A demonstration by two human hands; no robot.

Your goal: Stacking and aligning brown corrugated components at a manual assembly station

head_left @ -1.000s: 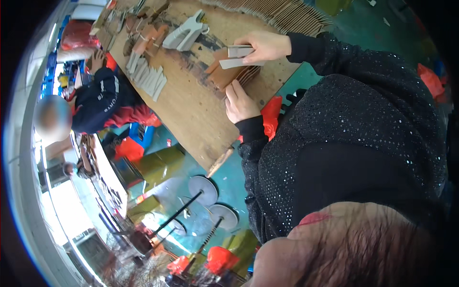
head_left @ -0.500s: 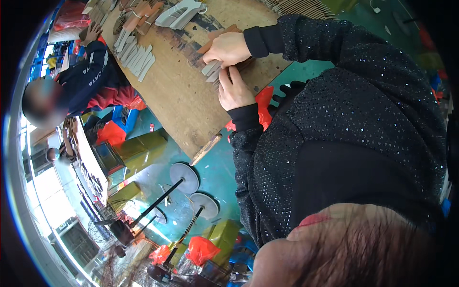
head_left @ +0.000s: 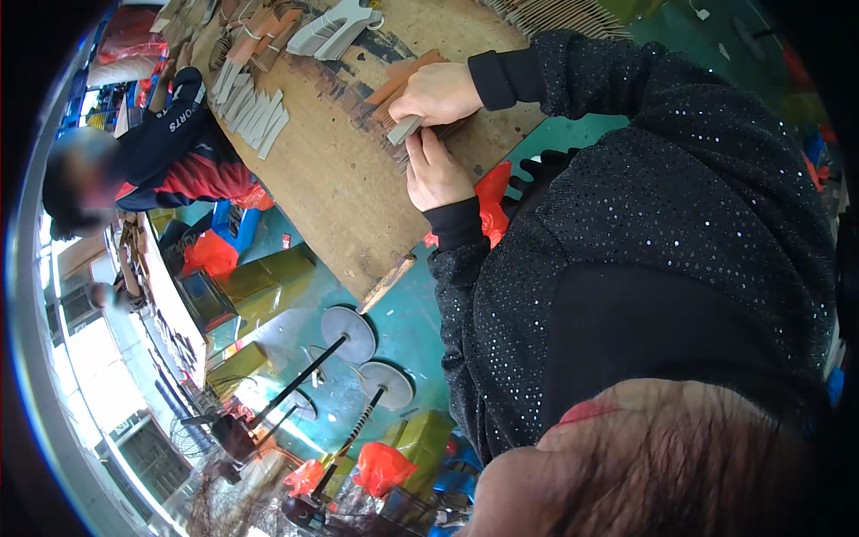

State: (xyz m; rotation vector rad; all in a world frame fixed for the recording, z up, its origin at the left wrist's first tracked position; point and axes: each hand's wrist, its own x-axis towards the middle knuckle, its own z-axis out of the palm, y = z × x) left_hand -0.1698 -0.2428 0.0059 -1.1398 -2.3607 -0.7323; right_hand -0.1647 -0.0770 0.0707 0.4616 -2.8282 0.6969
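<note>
On the wooden table, both my hands are close together over a small group of thin flat strips. My right hand point(head_left: 436, 93) is closed around a pale grey strip point(head_left: 406, 130), whose end sticks out below its fingers. My left hand point(head_left: 437, 172) is just beneath, with thumb and fingers pinched together at the lower edge of that strip. Orange-brown strips point(head_left: 400, 79) lie beside and partly under my right hand. More brown strips are partly hidden behind my fingers.
Across the table point(head_left: 331, 179) lie loose grey strips point(head_left: 253, 115), tied grey bundles point(head_left: 333, 31) and brown bundles point(head_left: 259, 40). A row of brown strips point(head_left: 559, 13) lines the far edge. A co-worker point(head_left: 179, 148) is at the left. Round-based stands point(head_left: 349, 333) stand on the floor.
Fewer grey strips show at my fingers; one now sticks out, more tilted. My hands have shifted only slightly. The co-worker's arm has moved and the hand no longer shows clearly.
</note>
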